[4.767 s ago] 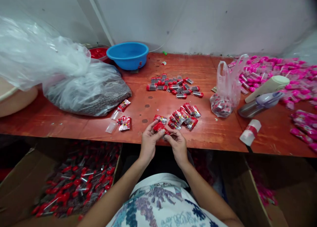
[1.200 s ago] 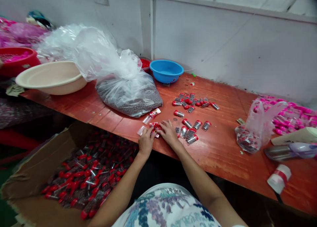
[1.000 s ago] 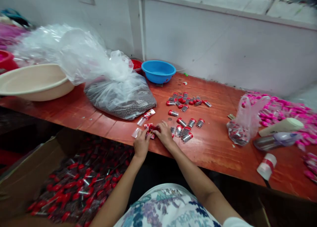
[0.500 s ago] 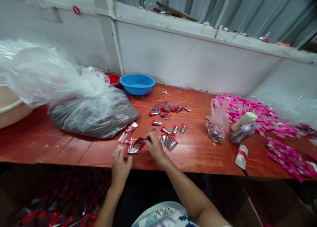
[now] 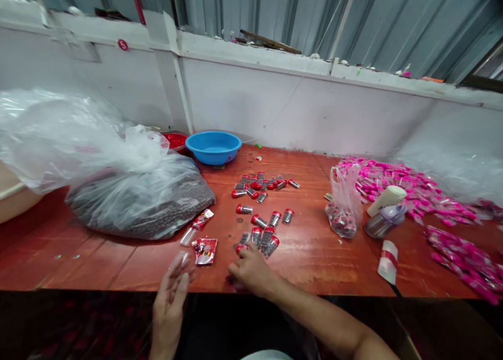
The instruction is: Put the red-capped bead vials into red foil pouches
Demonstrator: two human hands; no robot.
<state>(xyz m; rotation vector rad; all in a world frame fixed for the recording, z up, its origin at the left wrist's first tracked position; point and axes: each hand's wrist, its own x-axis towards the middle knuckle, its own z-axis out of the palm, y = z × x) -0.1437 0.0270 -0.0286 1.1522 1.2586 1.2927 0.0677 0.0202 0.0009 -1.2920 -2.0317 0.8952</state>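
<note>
My left hand (image 5: 170,302) is at the table's front edge, its thumb and fingers around a small clear plastic bag (image 5: 178,263), blurred by motion. My right hand (image 5: 253,272) is lowered by the nearest small jars (image 5: 267,238), which have red caps and dark contents. Its fingers are curled; a dark reddish bit shows under them, too blurred to name. Between the hands lies a stack of red printed packets (image 5: 206,251). Just behind it are another red packet (image 5: 203,219) and a clear sleeve (image 5: 188,237).
A big clear sack of dark grains (image 5: 141,208) fills the left. Behind stand a blue basin (image 5: 214,148) and a red container (image 5: 175,141). To the right are a pink bag (image 5: 342,213), a bottle (image 5: 385,222), a white roll (image 5: 388,263) and heaped pink pieces (image 5: 424,192).
My right hand has left the red packets and moved right, to the jars. My left hand has drawn back left with the clear bag. The view has tilted up.
</note>
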